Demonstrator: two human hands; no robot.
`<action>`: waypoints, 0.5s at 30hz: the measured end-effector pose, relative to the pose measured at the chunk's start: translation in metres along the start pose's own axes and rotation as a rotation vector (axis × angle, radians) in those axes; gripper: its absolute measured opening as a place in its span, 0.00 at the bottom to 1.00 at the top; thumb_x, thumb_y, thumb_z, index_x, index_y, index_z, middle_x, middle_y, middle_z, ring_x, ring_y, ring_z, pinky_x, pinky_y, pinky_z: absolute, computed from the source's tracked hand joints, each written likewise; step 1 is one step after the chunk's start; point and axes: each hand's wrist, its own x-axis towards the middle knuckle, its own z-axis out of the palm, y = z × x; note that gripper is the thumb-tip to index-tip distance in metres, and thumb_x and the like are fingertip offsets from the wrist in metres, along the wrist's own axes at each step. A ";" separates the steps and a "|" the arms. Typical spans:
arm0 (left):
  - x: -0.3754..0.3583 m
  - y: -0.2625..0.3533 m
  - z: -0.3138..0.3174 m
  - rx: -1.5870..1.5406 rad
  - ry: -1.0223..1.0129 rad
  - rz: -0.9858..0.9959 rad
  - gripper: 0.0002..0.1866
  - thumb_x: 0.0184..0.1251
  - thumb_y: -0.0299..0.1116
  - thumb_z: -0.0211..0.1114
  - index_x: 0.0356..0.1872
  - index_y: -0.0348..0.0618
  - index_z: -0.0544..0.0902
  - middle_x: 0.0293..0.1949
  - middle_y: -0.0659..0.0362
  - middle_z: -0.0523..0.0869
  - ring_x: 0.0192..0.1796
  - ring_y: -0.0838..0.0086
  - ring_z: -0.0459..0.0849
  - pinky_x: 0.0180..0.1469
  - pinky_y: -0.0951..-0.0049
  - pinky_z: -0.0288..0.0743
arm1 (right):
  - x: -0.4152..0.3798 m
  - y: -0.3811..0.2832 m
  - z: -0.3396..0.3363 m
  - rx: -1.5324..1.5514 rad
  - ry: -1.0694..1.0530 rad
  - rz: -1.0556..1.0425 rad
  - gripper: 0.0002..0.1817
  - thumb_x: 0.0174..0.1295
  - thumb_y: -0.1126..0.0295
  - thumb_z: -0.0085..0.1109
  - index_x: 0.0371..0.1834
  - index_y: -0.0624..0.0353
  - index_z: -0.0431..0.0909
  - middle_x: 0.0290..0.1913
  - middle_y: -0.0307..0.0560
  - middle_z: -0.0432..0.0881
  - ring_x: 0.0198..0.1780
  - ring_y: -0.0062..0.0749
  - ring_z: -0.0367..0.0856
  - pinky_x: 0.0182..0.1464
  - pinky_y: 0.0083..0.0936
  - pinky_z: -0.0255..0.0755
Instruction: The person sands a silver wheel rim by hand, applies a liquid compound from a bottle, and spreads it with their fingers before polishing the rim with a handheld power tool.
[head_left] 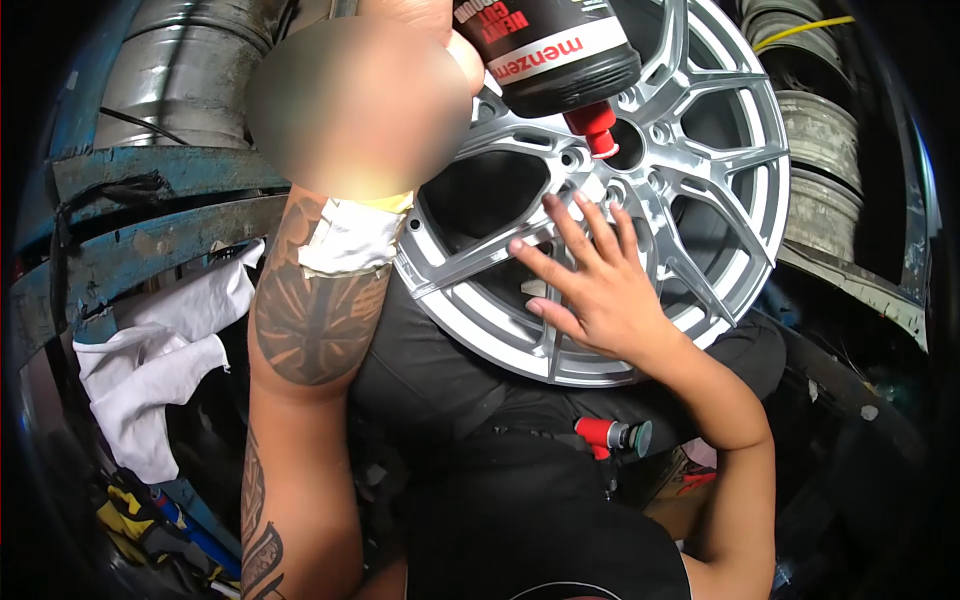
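Observation:
A black bottle (560,60) with a red nozzle (598,130) hangs upside down over the silver wheel rim (600,370), its tip near the centre hole. My left hand (458,50) is at the bottle's side and holds it; a blur and the top edge hide most of the hand. A white wrap (350,238) is round my tattooed left forearm. My right hand (605,295) rests palm down on the rim's spokes, fingers spread, with nothing held. The rim lies across my lap.
Stacked metal rims stand at the upper left (175,75) and right (822,165). Blue metal rails (165,175) cross the left side, with a white cloth (150,385) over them. A small red tool (600,433) lies against my dark clothing below the wheel.

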 end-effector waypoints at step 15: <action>0.000 -0.016 -0.014 0.378 -0.074 0.196 0.45 0.65 0.18 0.64 0.85 0.40 0.58 0.78 0.47 0.68 0.78 0.61 0.69 0.80 0.64 0.62 | 0.005 -0.015 0.012 0.007 0.040 -0.037 0.32 0.71 0.42 0.60 0.78 0.28 0.74 0.85 0.51 0.61 0.84 0.56 0.56 0.82 0.62 0.43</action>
